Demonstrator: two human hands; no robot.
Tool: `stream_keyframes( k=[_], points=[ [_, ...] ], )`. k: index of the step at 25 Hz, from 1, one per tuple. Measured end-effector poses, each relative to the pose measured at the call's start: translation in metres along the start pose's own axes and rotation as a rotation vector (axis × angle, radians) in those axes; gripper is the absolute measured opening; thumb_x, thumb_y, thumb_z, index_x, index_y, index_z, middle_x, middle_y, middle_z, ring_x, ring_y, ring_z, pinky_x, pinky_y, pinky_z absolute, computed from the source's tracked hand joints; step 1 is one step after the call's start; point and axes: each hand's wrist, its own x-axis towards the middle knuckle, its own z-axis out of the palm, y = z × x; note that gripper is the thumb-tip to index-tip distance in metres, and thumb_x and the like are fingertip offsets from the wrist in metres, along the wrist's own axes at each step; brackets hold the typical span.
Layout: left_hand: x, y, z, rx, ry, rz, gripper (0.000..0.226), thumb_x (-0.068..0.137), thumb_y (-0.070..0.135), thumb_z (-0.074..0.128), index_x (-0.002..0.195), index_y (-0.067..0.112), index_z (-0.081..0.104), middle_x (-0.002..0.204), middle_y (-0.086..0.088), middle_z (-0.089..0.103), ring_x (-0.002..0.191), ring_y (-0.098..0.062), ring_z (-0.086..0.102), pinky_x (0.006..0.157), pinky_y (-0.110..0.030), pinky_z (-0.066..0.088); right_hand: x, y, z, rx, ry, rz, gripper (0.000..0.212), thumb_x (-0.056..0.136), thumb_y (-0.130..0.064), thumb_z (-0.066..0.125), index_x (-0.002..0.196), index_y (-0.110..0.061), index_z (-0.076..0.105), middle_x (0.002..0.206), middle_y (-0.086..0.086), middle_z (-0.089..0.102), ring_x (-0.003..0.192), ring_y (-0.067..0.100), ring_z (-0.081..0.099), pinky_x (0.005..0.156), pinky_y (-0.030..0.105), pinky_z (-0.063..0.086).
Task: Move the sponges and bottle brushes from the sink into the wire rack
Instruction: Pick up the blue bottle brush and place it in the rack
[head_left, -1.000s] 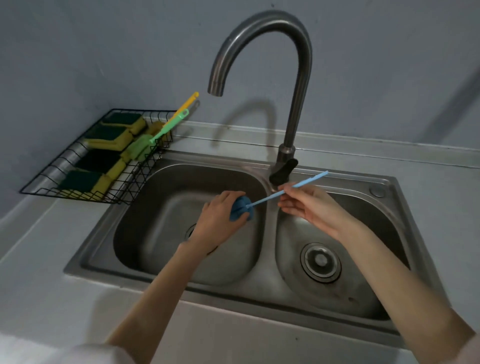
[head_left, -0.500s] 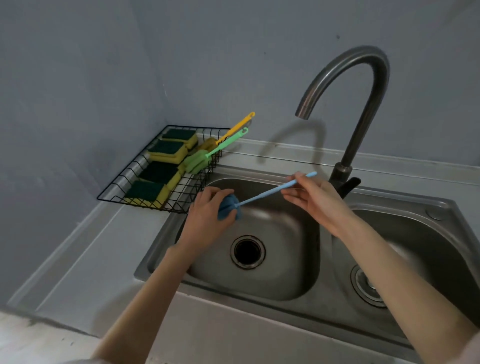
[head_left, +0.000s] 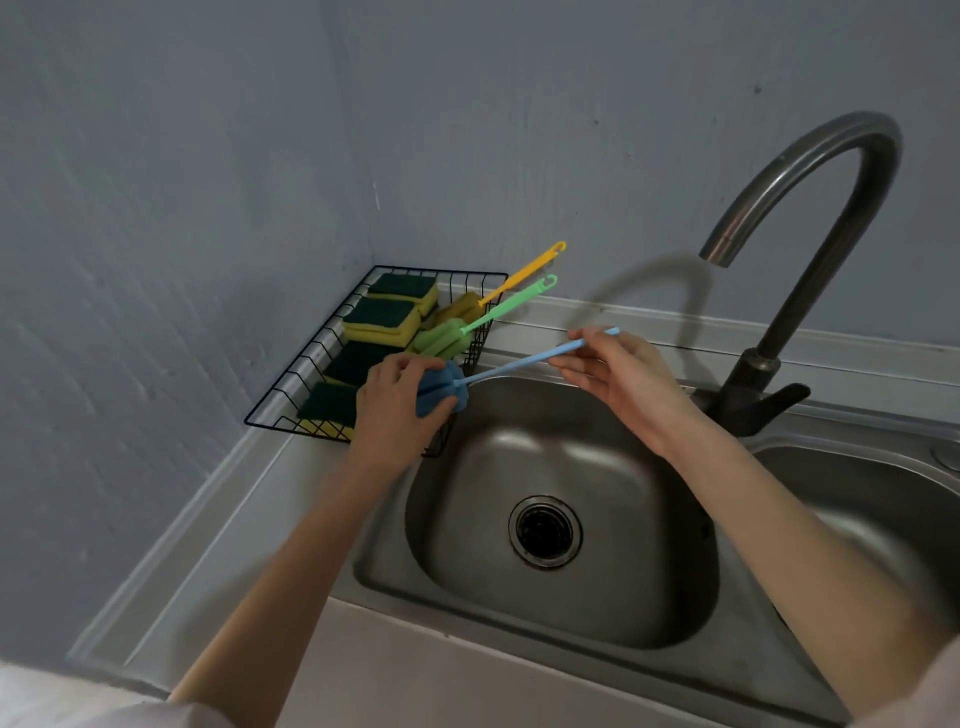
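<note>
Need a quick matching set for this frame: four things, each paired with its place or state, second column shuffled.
Column 1:
1. blue bottle brush
2. green bottle brush
3. faucet
4. sponges

Column 2:
A. lying flat inside the wire rack, dark side up
B. held at both ends, foam head in the left hand, handle pinched by the right hand
C. head in the rack, handle sticking out over its rim
D. arched above the sink

Pairs: 1-B, 2-C, 3-D, 4-A
</note>
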Motion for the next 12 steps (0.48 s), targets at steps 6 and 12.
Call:
stream_keyframes(
  k=[6,12],
  points=[
    [0.039,-0.023,0.012,-0.009,-0.101,-0.008,0.047,0.082,0.015,0.058,0.127,0.016,0.044,0.134,-0.016,0.040,0.122,-0.032,0.038,0.102,-0.046,0.036,0.038,-0.001,0.018,-0.057,0.081,0.002,0.017,0.091,-0.016,0.047,0.082,-0.013,0.061,0.088,0.007,0.065,0.074,0.012,0.068,0.071,0.016,0.057],
    [0.069,-0.046,0.039,-0.124,-0.228,-0.059,0.049,0.086,0.012,0.051,0.132,0.013,0.037,0.142,-0.012,0.033,0.126,-0.027,0.039,0.107,-0.039,0.033,0.083,0.008,0.026,-0.119,0.130,0.042,0.016,0.091,-0.012,0.046,0.084,-0.012,0.060,0.086,0.006,0.063,0.074,0.015,0.064,0.069,0.016,0.056]
  ],
)
